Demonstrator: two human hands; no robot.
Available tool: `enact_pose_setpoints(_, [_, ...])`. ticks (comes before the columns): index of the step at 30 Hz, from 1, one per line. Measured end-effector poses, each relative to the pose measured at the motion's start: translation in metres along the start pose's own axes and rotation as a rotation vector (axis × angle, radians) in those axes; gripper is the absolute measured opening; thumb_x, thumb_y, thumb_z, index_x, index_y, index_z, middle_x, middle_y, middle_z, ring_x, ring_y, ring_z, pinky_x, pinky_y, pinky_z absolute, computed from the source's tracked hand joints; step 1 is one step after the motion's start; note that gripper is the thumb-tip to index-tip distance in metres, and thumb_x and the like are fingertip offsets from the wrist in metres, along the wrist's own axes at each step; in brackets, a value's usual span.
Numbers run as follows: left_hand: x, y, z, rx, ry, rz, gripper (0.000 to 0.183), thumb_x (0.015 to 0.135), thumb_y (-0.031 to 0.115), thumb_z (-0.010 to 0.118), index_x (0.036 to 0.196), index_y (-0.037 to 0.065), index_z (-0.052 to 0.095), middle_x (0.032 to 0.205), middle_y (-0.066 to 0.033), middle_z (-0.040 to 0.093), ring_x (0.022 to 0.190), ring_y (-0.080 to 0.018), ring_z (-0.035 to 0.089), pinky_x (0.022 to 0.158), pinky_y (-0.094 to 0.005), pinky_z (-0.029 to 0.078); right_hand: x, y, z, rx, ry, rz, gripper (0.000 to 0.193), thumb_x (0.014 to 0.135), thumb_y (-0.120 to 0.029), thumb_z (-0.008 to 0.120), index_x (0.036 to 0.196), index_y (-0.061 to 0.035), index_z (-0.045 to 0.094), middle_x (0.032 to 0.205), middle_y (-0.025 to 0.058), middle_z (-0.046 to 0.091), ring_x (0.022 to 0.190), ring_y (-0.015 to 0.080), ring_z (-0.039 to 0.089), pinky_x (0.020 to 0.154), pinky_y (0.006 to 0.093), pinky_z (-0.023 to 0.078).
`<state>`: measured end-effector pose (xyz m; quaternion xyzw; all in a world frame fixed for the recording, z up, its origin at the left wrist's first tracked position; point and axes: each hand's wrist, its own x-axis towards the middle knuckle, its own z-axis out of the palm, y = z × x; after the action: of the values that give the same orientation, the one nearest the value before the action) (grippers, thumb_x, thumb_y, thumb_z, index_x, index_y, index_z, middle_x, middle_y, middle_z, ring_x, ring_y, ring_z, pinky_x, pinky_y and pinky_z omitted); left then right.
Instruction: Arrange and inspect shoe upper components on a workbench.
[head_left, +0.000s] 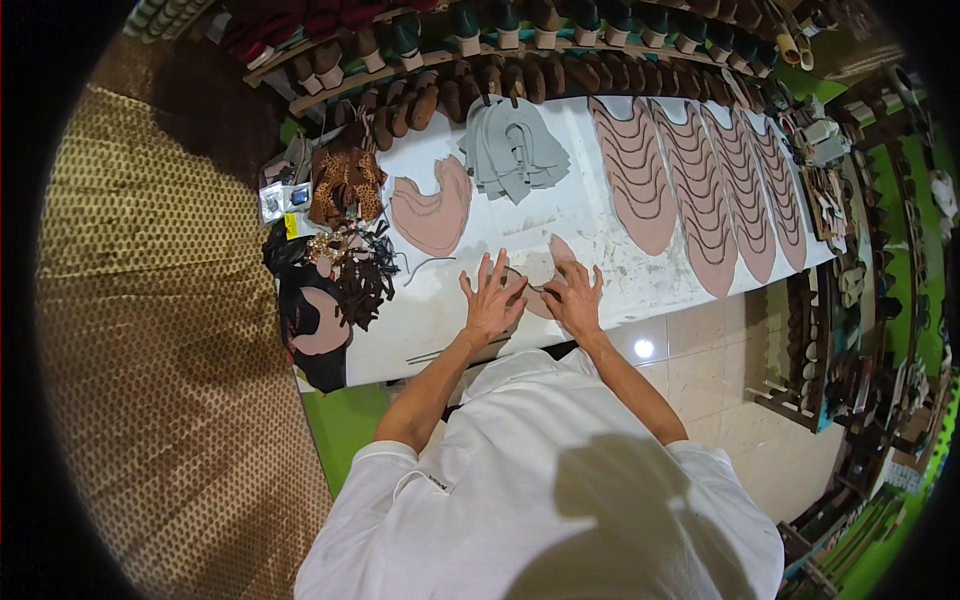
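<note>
Near the front of the white table, my left hand [490, 305] pinches a thin dark strip [534, 288] between thumb and forefinger, its other fingers fanned out. My right hand [573, 303] is closed in a pinch at the strip's other side, by the edge of a curved pink shoe-upper piece [561, 250]. Part of that piece lies hidden under the right hand. A stack of similar pink pieces [432, 215] rests farther left. Beyond my hands is a pile of grey pieces [512, 155] with a small tool on top.
Overlapping rows of pink uppers [645, 215] cover the table's right side. Leopard-print pieces [345, 185] and a heap of dark scraps [365, 275] sit at the left, beside a black bag [318, 325]. Shoe racks [520, 80] line the back. Thin dark rods [440, 352] lie by the front edge.
</note>
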<state>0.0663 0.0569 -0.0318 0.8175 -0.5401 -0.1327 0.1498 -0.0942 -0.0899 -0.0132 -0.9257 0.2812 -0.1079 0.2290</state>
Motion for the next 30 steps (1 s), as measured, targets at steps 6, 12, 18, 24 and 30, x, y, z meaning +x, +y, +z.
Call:
enact_pose_setpoints(6, [0.001, 0.002, -0.001, -0.029, 0.034, 0.023, 0.04, 0.097, 0.044, 0.066, 0.135, 0.035, 0.069, 0.177, -0.0113, 0.011, 0.159, -0.0396, 0.011, 0.112, -0.0781, 0.007, 0.002, 0.004, 0.0, 0.08, -0.063, 0.015, 0.015, 0.086, -0.025, 0.079, 0.097, -0.0136, 0.082, 0.145, 0.0096, 0.054, 0.147, 0.0338, 0.038, 0.121, 0.064, 0.015])
enact_pose_setpoints(12, [0.0, 0.002, -0.004, -0.011, -0.004, 0.036, 0.038, 0.097, 0.041, 0.066, 0.134, 0.034, 0.07, 0.176, -0.0103, 0.012, 0.159, -0.0384, 0.011, 0.112, -0.0783, 0.008, 0.005, 0.003, 0.003, 0.047, -0.037, -0.014, 0.013, 0.09, -0.023, 0.075, 0.093, -0.0114, 0.08, 0.147, 0.0092, 0.052, 0.147, 0.0345, 0.038, 0.121, 0.0645, 0.015])
enact_pose_setpoints(18, [0.003, 0.004, -0.006, 0.059, 0.052, 0.119, 0.032, 0.095, 0.035, 0.069, 0.126, 0.029, 0.07, 0.175, -0.0086, 0.018, 0.159, -0.0363, 0.015, 0.111, -0.0802, 0.014, 0.011, 0.006, -0.004, -0.005, -0.041, -0.093, 0.013, 0.09, -0.024, 0.074, 0.091, -0.0129, 0.08, 0.142, 0.0092, 0.056, 0.147, 0.0328, 0.039, 0.121, 0.065, 0.015])
enact_pose_setpoints(24, [0.007, 0.005, -0.007, 0.207, 0.05, 0.226, 0.031, 0.095, 0.033, 0.069, 0.125, 0.026, 0.068, 0.174, -0.0087, 0.022, 0.158, -0.0352, 0.019, 0.111, -0.0787, 0.018, 0.017, 0.006, -0.006, -0.037, -0.064, -0.13, 0.012, 0.088, -0.024, 0.074, 0.086, -0.0146, 0.082, 0.14, 0.0076, 0.058, 0.145, 0.0306, 0.04, 0.122, 0.0658, 0.016])
enact_pose_setpoints(30, [0.007, 0.016, -0.011, 0.055, 0.049, 0.132, 0.031, 0.095, 0.027, 0.069, 0.126, 0.025, 0.069, 0.173, -0.0089, 0.022, 0.157, -0.0366, 0.02, 0.111, -0.0782, 0.018, 0.019, 0.011, -0.002, -0.07, -0.071, -0.146, 0.013, 0.087, -0.024, 0.074, 0.085, -0.014, 0.082, 0.136, 0.007, 0.06, 0.144, 0.0299, 0.041, 0.122, 0.066, 0.017])
